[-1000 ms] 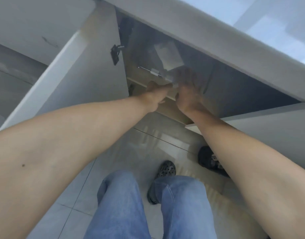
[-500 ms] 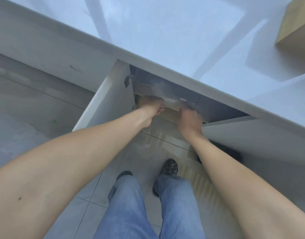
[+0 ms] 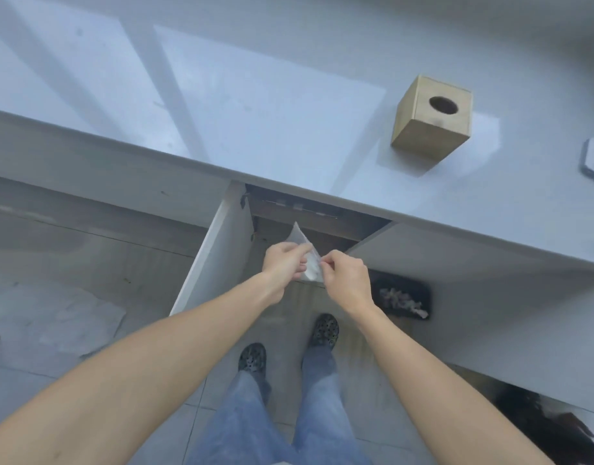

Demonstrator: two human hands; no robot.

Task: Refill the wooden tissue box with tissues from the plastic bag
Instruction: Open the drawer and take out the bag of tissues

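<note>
My left hand [image 3: 283, 263] and right hand [image 3: 345, 276] both pinch one plastic bag [image 3: 307, 260] between them, below countertop [image 3: 255, 122] front edge. One wooden tissue box [image 3: 431, 117] on countertop, well apart.

glossy white counter [image 3: 255, 105], open cabinet door [image 3: 218, 250], tiled floor [image 3: 70, 263]
</note>
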